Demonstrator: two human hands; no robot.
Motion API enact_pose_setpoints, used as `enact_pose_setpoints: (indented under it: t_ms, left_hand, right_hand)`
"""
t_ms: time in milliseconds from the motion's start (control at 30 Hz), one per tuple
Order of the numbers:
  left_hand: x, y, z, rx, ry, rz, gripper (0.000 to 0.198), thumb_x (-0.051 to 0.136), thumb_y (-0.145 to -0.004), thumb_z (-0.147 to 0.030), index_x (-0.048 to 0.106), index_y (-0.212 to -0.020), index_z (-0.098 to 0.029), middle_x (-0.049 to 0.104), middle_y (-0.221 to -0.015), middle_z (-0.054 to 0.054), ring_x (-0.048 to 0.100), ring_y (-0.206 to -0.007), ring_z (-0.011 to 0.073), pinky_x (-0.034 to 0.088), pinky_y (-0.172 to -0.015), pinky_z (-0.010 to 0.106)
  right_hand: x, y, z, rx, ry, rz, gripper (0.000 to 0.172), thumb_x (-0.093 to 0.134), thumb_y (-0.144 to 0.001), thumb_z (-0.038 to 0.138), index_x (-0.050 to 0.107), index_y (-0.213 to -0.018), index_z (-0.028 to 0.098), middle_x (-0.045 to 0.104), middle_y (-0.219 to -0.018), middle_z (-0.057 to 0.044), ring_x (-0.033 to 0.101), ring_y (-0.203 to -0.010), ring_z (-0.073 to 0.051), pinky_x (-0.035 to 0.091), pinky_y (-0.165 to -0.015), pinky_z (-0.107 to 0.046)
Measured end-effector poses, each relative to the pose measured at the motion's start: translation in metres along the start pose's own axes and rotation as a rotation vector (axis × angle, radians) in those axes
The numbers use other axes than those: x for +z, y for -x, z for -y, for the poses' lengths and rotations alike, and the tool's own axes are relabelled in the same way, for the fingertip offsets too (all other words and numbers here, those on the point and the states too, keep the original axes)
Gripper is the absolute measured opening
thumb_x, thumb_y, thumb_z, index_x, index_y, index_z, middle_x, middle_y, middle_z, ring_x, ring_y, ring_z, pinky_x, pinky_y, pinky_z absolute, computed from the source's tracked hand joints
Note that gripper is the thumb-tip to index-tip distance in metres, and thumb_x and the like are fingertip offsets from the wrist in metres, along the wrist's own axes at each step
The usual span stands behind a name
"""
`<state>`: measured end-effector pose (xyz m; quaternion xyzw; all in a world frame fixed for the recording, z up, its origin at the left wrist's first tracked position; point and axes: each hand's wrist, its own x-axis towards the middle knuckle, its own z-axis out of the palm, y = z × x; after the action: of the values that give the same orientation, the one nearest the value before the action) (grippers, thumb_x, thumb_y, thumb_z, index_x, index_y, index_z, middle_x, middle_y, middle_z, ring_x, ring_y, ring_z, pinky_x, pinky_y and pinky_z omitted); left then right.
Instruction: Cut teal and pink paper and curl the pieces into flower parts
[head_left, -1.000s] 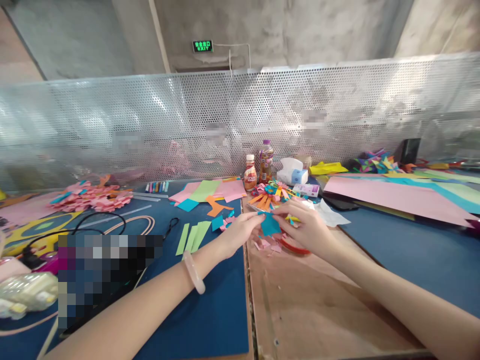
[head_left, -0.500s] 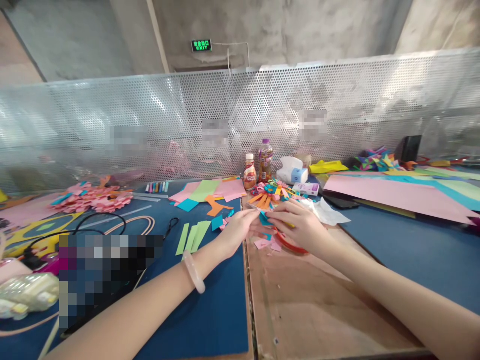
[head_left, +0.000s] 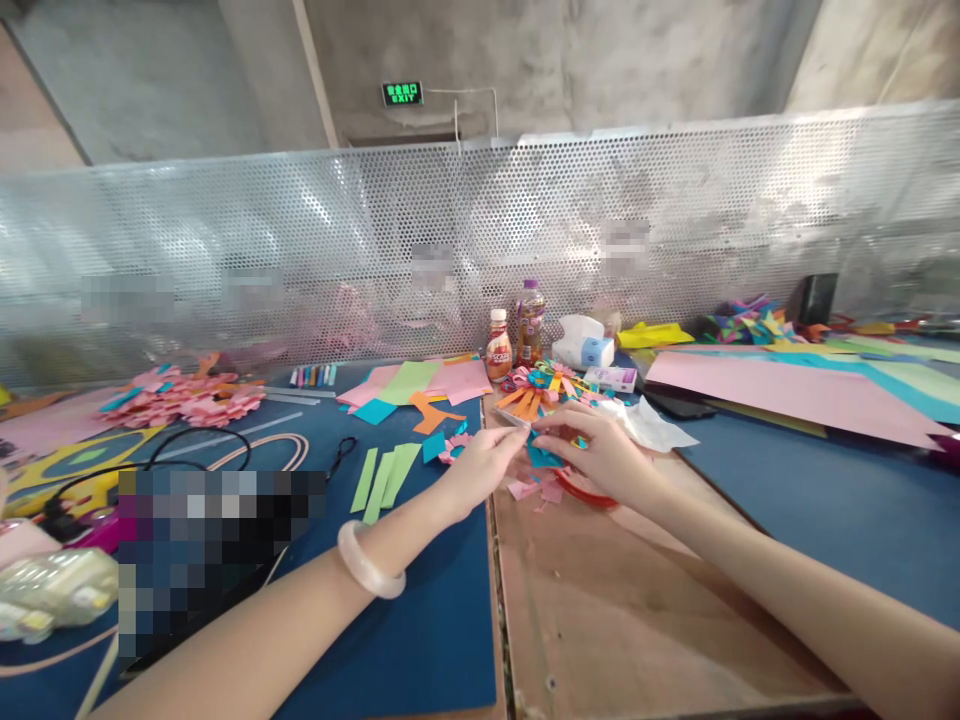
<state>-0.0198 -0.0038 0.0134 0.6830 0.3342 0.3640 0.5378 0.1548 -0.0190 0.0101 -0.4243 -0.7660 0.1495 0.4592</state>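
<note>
My left hand [head_left: 484, 470], with a pale bangle [head_left: 369, 562] on its wrist, is closed in a pinch. A thin pale strip [head_left: 513, 419] shows at its fingertips. My right hand [head_left: 596, 450] meets it from the right, its thumb and fingers closed around a piece of blue paper [head_left: 545, 456]; the exact grip is partly hidden. Under the right hand lies a red ring-shaped thing [head_left: 589, 490], mostly covered. Pink paper scraps [head_left: 529, 488] are scattered just below the hands. Beyond them sits a pile of colourful paper strips [head_left: 551, 382].
Green paper strips [head_left: 390, 478] and a pink paper flower [head_left: 452, 447] lie left of my hands. Two bottles, one with a white cap [head_left: 499, 347] and one purple-capped [head_left: 530, 325], stand behind, beside a tissue pack [head_left: 585, 343]. Large pink sheets [head_left: 787, 392] lie right.
My left hand has shifted slightly right and up, its bangle lower on the forearm. The right fingers have changed position, and more blue paper shows beneath them.
</note>
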Motion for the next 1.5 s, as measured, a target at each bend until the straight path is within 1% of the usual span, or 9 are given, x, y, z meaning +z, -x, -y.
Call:
enact_pose_setpoints:
  t_ms: [200,367,533,633,733,1000,1200,1400,1500]
  left_hand:
    - [0.005,0.002,0.001,0.032,0.039,0.174,0.039,0.058,-0.076,-0.039,0.057,-0.107,-0.015,0.065,-0.09,0.007,0.062,-0.082,0.02,0.048,-0.073,0.033]
    - [0.008,-0.001,0.012,0.145,-0.031,0.09,0.039,0.062,-0.074,-0.031,0.055,-0.11,-0.015,0.063,-0.102,0.008,0.06,-0.091,0.0214,0.047,-0.081,0.034]
    - [0.006,-0.005,0.017,0.2,-0.154,0.041,0.03,0.058,-0.077,-0.03,0.058,-0.103,-0.015,0.065,-0.098,0.007,0.06,-0.092,0.0228,0.048,-0.079,0.033]
    - [0.004,-0.006,0.017,0.222,-0.243,0.02,0.027,0.057,-0.077,-0.026,0.059,-0.103,-0.016,0.065,-0.098,0.006,0.061,-0.089,0.0219,0.048,-0.079,0.032]
    - [0.004,-0.005,0.016,0.244,-0.278,0.036,0.03,0.055,-0.079,-0.023,0.058,-0.108,-0.017,0.064,-0.104,0.007,0.06,-0.093,0.0214,0.047,-0.083,0.032]
    - [0.006,-0.004,0.013,0.244,-0.198,0.058,0.032,0.053,-0.08,-0.019,0.057,-0.112,-0.015,0.061,-0.113,0.009,0.056,-0.104,0.0228,0.044,-0.09,0.034]
    - [0.004,-0.001,0.011,0.21,-0.289,0.027,0.035,0.049,-0.08,-0.014,0.053,-0.115,-0.019,0.06,-0.115,0.008,0.055,-0.107,0.022,0.042,-0.093,0.036]
    - [0.004,0.0,0.015,0.236,-0.256,0.032,0.04,0.042,-0.086,-0.019,0.039,-0.126,-0.018,0.055,-0.121,0.01,0.05,-0.115,0.0206,0.041,-0.095,0.035]
    - [0.004,0.0,0.015,0.246,-0.282,0.002,0.043,0.041,-0.087,-0.02,0.032,-0.13,-0.017,0.058,-0.117,0.011,0.049,-0.115,0.0201,0.038,-0.097,0.037]
  right_hand:
    - [0.001,-0.001,-0.003,0.098,-0.054,0.004,0.024,0.056,-0.078,0.038,0.066,-0.092,0.021,0.062,-0.09,-0.005,0.057,-0.078,-0.017,0.045,-0.072,-0.031]
    - [0.007,0.0,-0.003,0.165,-0.122,-0.001,0.029,0.059,-0.075,0.041,0.065,-0.093,0.02,0.062,-0.083,-0.004,0.056,-0.075,-0.017,0.044,-0.067,-0.03]
    - [0.014,0.003,-0.008,0.253,-0.199,0.002,0.036,0.058,-0.074,0.045,0.062,-0.099,0.02,0.06,-0.072,-0.001,0.054,-0.065,-0.015,0.043,-0.059,-0.027]
    - [0.019,0.005,-0.007,0.302,-0.319,0.014,0.037,0.06,-0.073,0.046,0.06,-0.099,0.019,0.064,-0.08,-0.003,0.059,-0.074,-0.017,0.046,-0.064,-0.028]
    - [0.022,0.006,-0.003,0.273,-0.394,0.065,0.032,0.057,-0.076,0.043,0.06,-0.095,0.018,0.066,-0.089,-0.004,0.061,-0.083,-0.019,0.047,-0.071,-0.029]
    - [0.021,0.003,0.002,0.251,-0.458,0.06,0.029,0.054,-0.079,0.04,0.061,-0.093,0.017,0.066,-0.092,-0.006,0.061,-0.087,-0.019,0.048,-0.075,-0.029]
    - [0.023,0.005,-0.002,0.311,-0.542,0.062,0.037,0.061,-0.074,0.038,0.057,-0.103,0.017,0.063,-0.094,-0.005,0.059,-0.088,-0.018,0.047,-0.077,-0.03]
    - [0.025,0.004,-0.005,0.372,-0.505,-0.019,0.046,0.062,-0.072,0.041,0.054,-0.11,0.016,0.056,-0.07,0.002,0.053,-0.064,-0.012,0.042,-0.056,-0.024]
    - [0.023,0.005,-0.002,0.429,-0.585,-0.019,0.044,0.062,-0.072,0.041,0.055,-0.108,0.018,0.053,-0.069,0.003,0.048,-0.057,-0.009,0.037,-0.049,-0.021]
